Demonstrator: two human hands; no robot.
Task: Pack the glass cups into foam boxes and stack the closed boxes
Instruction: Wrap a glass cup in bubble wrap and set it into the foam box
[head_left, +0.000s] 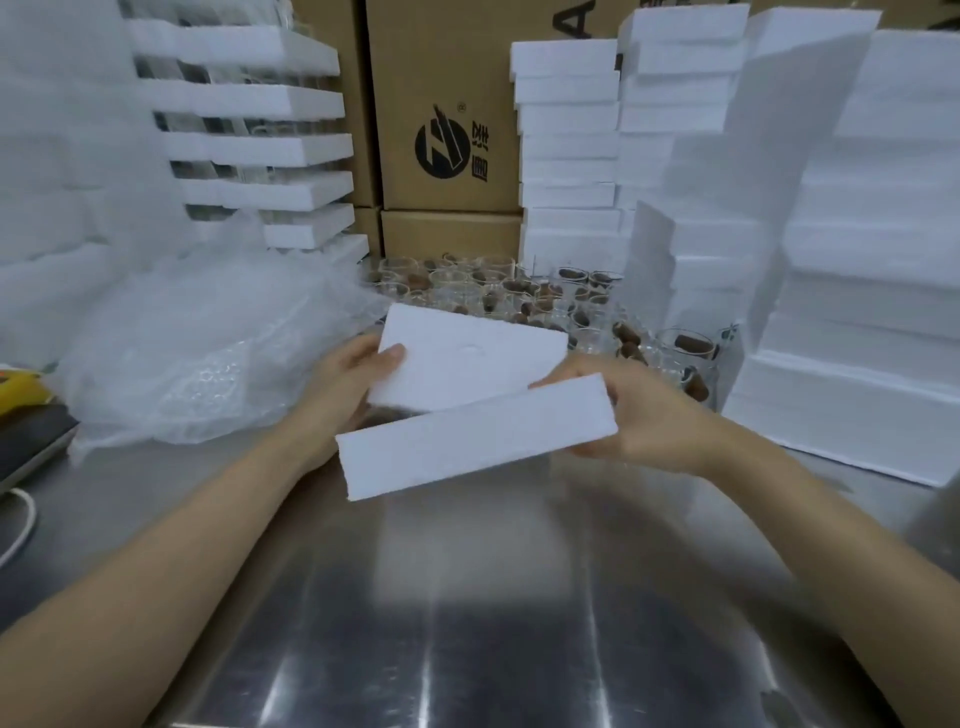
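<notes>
I hold a white foam box in two halves above the steel table (467, 597). My left hand (348, 379) grips the left edge of the upper foam half (467, 358), thumb on top. My right hand (639, 415) grips the right end of the lower foam half (478, 436), which faces me edge-on. A dark gap shows between the halves; what is inside is hidden. Behind them stand several glass cups (519, 296) with brown corks, some glasses (685, 348) close to my right hand.
Crumpled bubble wrap (208, 343) lies at the left. Foam-tray stacks with glassware (260, 145) rise at back left, cardboard cartons (447, 114) at the back, and tall stacks of white foam boxes (857, 260) at the right. A yellow and black device (21, 410) sits at far left.
</notes>
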